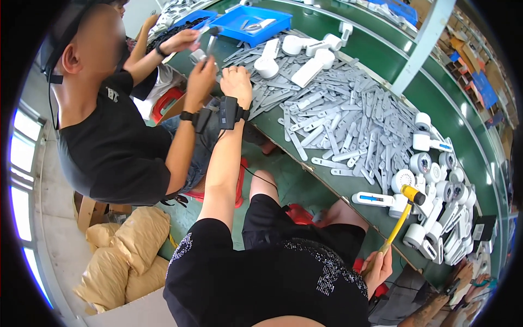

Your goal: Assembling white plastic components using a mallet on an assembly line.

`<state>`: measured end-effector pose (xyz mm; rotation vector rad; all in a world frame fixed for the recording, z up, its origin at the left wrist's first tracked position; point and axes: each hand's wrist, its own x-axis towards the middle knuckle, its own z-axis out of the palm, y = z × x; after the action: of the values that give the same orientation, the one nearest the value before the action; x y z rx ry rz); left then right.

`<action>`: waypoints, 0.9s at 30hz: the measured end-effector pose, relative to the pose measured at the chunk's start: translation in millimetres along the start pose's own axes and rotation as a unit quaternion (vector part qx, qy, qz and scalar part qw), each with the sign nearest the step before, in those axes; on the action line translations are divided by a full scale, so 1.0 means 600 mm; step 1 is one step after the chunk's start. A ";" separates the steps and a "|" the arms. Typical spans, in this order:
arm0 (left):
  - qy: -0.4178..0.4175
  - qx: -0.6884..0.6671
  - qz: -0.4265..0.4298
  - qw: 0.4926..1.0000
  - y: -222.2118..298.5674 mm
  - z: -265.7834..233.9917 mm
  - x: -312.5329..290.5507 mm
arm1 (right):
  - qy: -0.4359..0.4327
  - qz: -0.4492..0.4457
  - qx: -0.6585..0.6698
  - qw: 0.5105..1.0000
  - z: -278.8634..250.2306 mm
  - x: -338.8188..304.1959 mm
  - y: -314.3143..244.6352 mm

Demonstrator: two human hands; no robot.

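My left hand point(236, 84) reaches out to the far left edge of the table, its back toward me. Its fingers bend down out of sight, so I cannot see whether they hold anything. Just right of it lies a white handheld fan-like device point(266, 66), at the edge of a large pile of grey flat plastic strips point(354, 117). My right hand point(378, 268) is low at the right, closed round the handle of a hammer point(412, 194) with a yellow handle and a yellow and black head. The hammer's head is raised in front of several white devices point(403, 180).
A co-worker point(117, 141) on the left works close to my left hand, one hand holding a small tool. Beyond stands a blue tray point(250, 24) with a few parts. Brown sacks point(139, 240) lie on the floor at left. A grey post point(422, 49) rises behind the pile.
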<state>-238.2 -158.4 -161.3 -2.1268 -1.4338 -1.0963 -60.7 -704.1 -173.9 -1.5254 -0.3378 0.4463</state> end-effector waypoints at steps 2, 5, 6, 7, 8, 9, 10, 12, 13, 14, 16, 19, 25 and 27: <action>0.019 -0.003 0.007 1.000 0.024 -0.023 -0.001 | -0.007 -0.007 0.010 1.000 -0.014 -0.002 0.004; -0.036 -0.271 -0.079 0.959 0.142 -0.096 -0.014 | 0.010 -0.012 0.015 1.000 -0.026 -0.006 0.013; -0.040 -0.344 -0.024 0.938 0.171 -0.114 -0.036 | 0.004 -0.003 0.009 1.000 -0.027 -0.005 0.009; -0.044 -0.417 0.030 0.908 0.202 -0.132 -0.061 | 0.020 0.005 0.005 1.000 -0.026 -0.001 0.005; -0.112 -0.450 0.018 0.886 0.241 -0.173 -0.089 | -0.004 0.005 0.016 1.000 -0.028 0.000 0.004; -0.180 -0.483 0.009 0.857 0.282 -0.209 -0.117 | -0.024 0.003 0.026 0.999 -0.033 0.001 0.005; -0.189 -0.497 0.053 0.845 0.315 -0.228 -0.146 | -0.024 -0.001 0.025 0.999 -0.036 0.003 0.007; -0.199 -0.510 0.125 0.827 0.366 -0.253 -0.190 | -0.023 0.000 0.035 0.999 -0.036 0.004 0.006; -0.205 -0.516 0.158 0.817 0.393 -0.259 -0.207 | -0.019 0.002 0.027 0.999 -0.041 0.002 0.004; -0.214 -0.484 0.192 0.827 0.417 -0.264 -0.220 | -0.015 0.000 0.027 1.000 -0.047 -0.001 0.005; -0.211 -0.444 0.255 0.832 0.449 -0.260 -0.242 | -0.008 -0.001 0.026 1.000 -0.056 -0.007 0.005; -0.204 -0.438 0.286 0.827 0.474 -0.239 -0.264 | -0.007 -0.021 0.040 0.999 -0.066 -0.016 0.005; -0.190 -0.409 0.315 0.835 0.485 -0.249 -0.277 | -0.003 -0.009 0.057 0.998 -0.073 -0.022 0.007; -0.207 -0.415 0.320 0.826 0.481 -0.256 -0.276 | -0.018 -0.007 0.051 0.999 -0.073 -0.021 0.005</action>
<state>-72.8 -485.4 -151.7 -3.2512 -0.1847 -1.1059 -50.7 -748.8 -177.1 -1.4176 -0.3476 0.4733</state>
